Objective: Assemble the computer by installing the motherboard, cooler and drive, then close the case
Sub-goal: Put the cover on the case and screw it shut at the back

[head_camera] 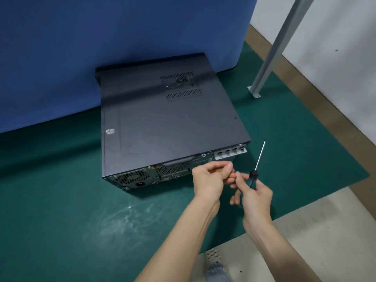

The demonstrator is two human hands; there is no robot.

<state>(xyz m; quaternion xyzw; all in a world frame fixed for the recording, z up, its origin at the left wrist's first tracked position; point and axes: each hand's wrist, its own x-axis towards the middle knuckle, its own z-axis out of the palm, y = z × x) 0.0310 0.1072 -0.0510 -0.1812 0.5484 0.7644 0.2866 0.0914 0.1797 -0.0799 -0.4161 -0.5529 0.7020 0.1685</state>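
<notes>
Case [162,123], lid on, lies flat on the green mat [61,200], its rear panel facing the person, just beyond both hands. Left hand [209,180] hovers before that panel, fingertips pinched together — whether they hold anything cannot be told. Right hand [254,196], touching it, grips a screwdriver [259,157], shaft pointing up. A white sticker [110,131] on the lid is unreadable.
</notes>
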